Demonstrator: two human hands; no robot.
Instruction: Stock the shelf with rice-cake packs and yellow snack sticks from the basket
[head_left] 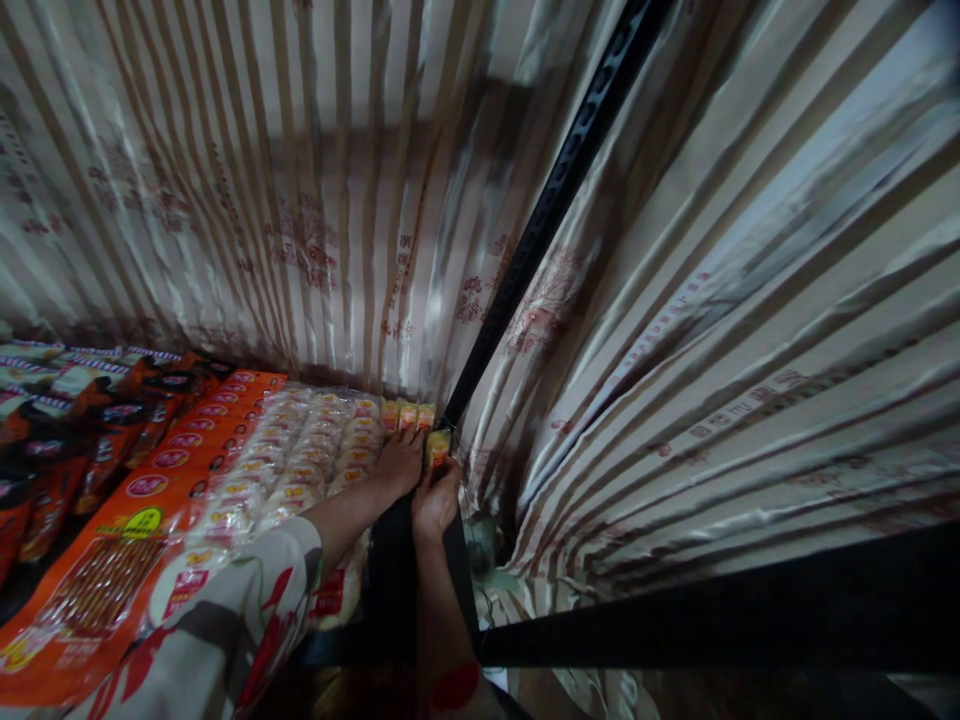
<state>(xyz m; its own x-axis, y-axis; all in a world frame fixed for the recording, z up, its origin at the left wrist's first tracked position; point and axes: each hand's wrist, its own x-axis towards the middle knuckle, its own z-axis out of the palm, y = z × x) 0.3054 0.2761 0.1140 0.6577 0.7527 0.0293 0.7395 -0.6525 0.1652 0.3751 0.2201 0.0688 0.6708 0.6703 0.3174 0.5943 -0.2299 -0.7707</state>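
Observation:
My right hand (pixel 435 500) grips a small yellow snack packet (pixel 438 446) at the far right end of a shelf, beside a black perforated upright (pixel 555 190). My left hand (pixel 399 462) lies flat on the row of clear-wrapped packets (pixel 315 445) just left of it, fingers pressing against them. Several more yellow packets (pixel 406 414) stand on edge behind the hands. My left sleeve (pixel 225 620) is pale with red flowers.
Orange printed packs (pixel 172 460) and dark red packs (pixel 67 440) fill the shelf to the left. Striped shiny curtain fabric (pixel 712 330) hangs behind and to the right. A black shelf rail (pixel 720 610) crosses the lower right.

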